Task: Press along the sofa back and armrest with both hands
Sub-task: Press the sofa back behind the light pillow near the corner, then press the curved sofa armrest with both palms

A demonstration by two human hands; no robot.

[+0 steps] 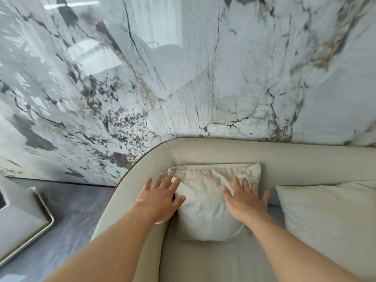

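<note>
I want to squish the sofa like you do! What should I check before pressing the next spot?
1. Left hand flat and open on the curved armrest: ok.
2. Right hand on the sofa itself: not ok, it lies on the small cushion.
3. Sofa back top bare for pressing: ok.
4. Big cushion hides the lower back on the right: not ok, shift it.
5. How hard either hand presses: cannot tell.
</note>
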